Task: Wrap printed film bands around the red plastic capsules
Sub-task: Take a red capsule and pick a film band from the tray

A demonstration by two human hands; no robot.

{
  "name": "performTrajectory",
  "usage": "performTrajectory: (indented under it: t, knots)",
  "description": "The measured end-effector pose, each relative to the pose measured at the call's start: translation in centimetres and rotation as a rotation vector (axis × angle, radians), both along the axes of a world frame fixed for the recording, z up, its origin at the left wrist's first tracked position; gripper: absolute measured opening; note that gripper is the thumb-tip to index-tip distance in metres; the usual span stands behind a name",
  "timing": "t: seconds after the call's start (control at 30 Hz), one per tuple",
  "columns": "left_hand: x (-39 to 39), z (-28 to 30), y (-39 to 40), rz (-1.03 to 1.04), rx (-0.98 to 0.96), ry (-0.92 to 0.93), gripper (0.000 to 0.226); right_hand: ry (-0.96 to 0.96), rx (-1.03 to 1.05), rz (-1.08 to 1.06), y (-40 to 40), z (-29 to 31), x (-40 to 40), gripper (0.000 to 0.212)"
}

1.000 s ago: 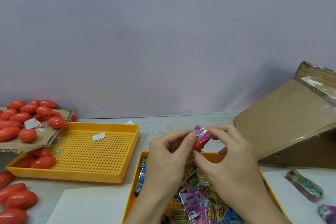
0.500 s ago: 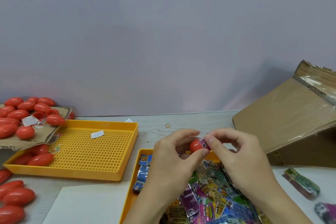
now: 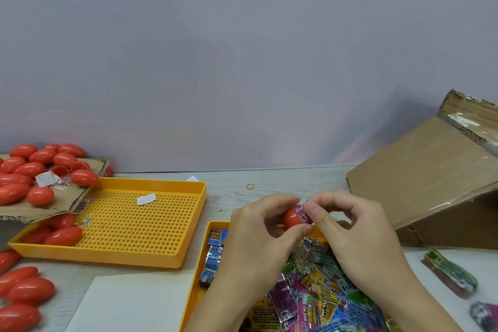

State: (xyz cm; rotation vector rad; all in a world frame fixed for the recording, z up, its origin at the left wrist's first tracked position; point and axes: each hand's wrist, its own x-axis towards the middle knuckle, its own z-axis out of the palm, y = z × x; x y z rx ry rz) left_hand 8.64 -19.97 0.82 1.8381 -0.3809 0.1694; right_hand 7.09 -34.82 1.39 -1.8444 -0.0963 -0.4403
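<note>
While the left hand [image 3: 258, 234] grips a red capsule [image 3: 293, 217] at lower centre of the frame, the right hand [image 3: 350, 226] pinches a printed film band [image 3: 305, 212] onto it — above the band-filled yellow tray [image 3: 213, 225].

Bright even light, soft shadows; glare on taped brown cardboard box [image 3: 436, 178]; lower corners blurred, wide-angle edge warp.

Red capsule [image 3: 293, 217], pink-printed band [image 3: 304, 213]
</note>
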Motion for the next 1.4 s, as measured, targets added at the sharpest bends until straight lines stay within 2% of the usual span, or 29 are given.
performTrajectory:
  t: [0.07, 0.13, 0.3, 0.4, 0.47, 0.63, 0.77, 0.97, 1.17, 1.4]
  knots:
    - [0.0, 0.0, 0.0, -0.015, 0.024, -0.023, 0.029, -0.017, -0.028, -0.007, 0.1, 0.0, -0.1, 0.007]
    - [0.1, 0.1, -0.1, -0.021, -0.030, -0.013, 0.022, -0.048, -0.074, -0.013, 0.1, -0.1, -0.2, 0.007]
    - [0.4, 0.3, 0.2, -0.004, -0.222, 0.045, 0.021, -0.120, -0.366, -0.034, 0.8, -0.4, -0.4, 0.033]
    - [0.2, 0.3, -0.1, -0.012, -0.240, 0.056, 0.021, -0.147, -0.541, -0.157, 1.8, -0.9, -0.2, 0.046]
    - [0.2, 0.2, -0.1, -0.017, -0.252, 0.065, 0.021, -0.191, -0.593, -0.242, 2.1, -1.1, -0.1, 0.043]
    - [0.3, 0.1, 0.0, -0.035, -0.209, 0.134, 0.019, -0.240, -0.614, -0.300, 1.6, -1.1, -0.1, 0.041]
    - [0.4, -0.1, 0.1, -0.031, -0.217, 0.179, 0.017, -0.234, -0.610, -0.242, 1.7, -1.2, -0.1, 0.043]
    - [0.3, -0.1, -0.3, -0.151, -0.234, 0.175, 0.019, -0.214, -0.571, -0.110, 2.1, -0.7, -0.4, 0.034]
    - [0.6, -0.5, -0.3, -0.200, -0.340, 0.262, 0.025, -0.218, -0.480, -0.102, 1.9, -0.9, -0.3, 0.035]
    - [0.7, -0.3, 0.0, -0.245, -0.487, 0.418, 0.035, -0.212, -0.471, -0.021, 1.5, -0.5, -0.4, 0.042]
